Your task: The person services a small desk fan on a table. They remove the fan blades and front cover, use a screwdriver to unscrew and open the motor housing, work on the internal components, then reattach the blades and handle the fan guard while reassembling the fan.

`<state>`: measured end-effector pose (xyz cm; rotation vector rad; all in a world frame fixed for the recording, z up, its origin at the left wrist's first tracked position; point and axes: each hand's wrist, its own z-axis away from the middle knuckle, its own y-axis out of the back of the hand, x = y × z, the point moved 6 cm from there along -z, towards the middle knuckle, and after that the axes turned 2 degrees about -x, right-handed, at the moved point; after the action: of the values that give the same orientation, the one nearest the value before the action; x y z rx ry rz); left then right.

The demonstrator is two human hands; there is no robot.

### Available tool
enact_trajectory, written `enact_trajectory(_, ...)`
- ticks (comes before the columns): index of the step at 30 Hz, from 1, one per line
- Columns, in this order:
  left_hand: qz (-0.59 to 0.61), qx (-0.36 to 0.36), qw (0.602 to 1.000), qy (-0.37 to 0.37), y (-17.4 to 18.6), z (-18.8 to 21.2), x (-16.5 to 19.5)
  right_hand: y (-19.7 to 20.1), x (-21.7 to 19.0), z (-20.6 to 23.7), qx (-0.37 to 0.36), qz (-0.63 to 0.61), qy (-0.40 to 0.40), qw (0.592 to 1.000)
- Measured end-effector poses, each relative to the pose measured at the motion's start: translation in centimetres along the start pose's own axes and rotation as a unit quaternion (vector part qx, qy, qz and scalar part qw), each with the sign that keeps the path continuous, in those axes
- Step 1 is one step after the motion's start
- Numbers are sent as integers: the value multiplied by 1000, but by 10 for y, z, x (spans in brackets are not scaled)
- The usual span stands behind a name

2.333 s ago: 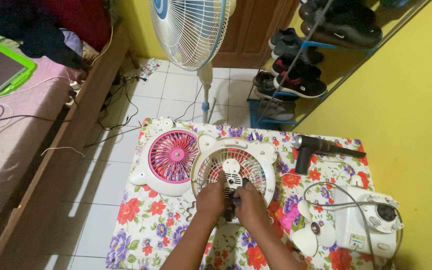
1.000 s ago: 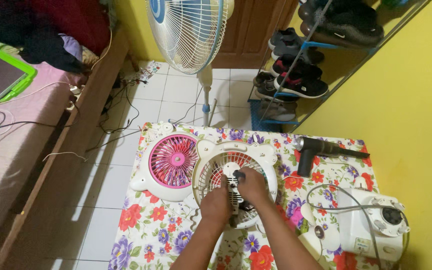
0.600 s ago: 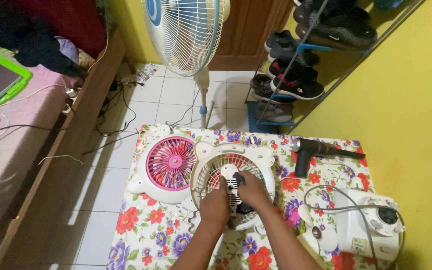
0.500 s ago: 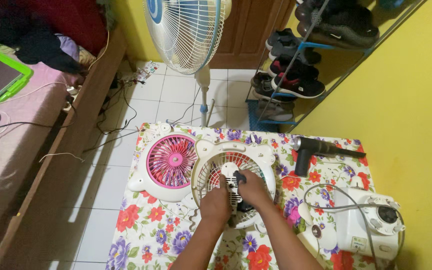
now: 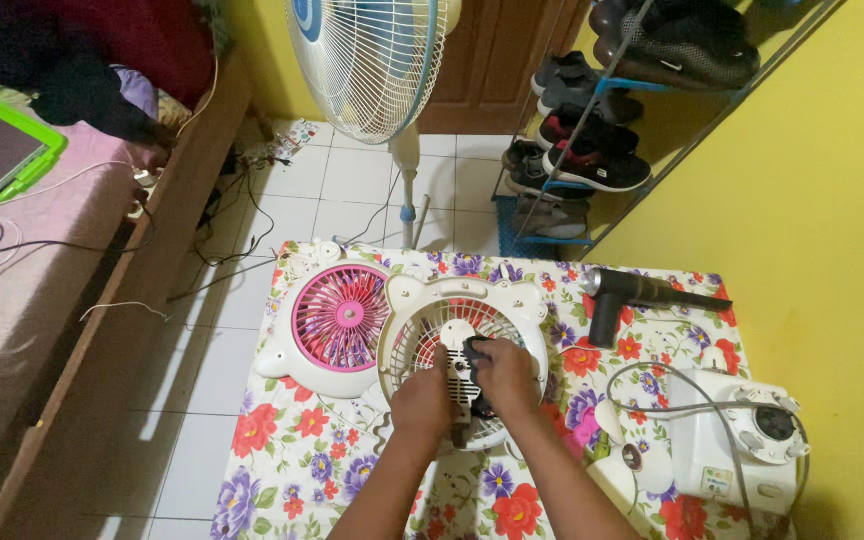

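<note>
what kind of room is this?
Likely a bedroom at home, used as a repair spot: a bed on one side, a shoe rack by the yellow wall, and a standing fan on the tiled floor.

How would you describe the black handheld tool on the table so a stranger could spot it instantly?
Find the floral-cloth table by the yellow wall. At its far right corner lies the black handheld tool, pistol-shaped with a long barrel; it is the only all-black item among white fan parts.
</note>
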<state>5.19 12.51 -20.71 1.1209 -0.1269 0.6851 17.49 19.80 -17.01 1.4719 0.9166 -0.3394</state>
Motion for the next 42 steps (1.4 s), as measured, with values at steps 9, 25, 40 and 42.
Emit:
enact_trajectory(9,17,15,1000,-11,2,1,0,-1,-7,34,-67,124,-32,989)
enact_trajectory(25,17,20,1000,-7,-1,0,1,11,-18,28,-4,58,11,998)
enact_trajectory(40,16,6,1000,-10,2,1,4,9,-28,43,-97,120,-16,988)
enact_trajectory(42,16,1,1000,-6,1,2,4,3,-20,29,-107,128,-37,985)
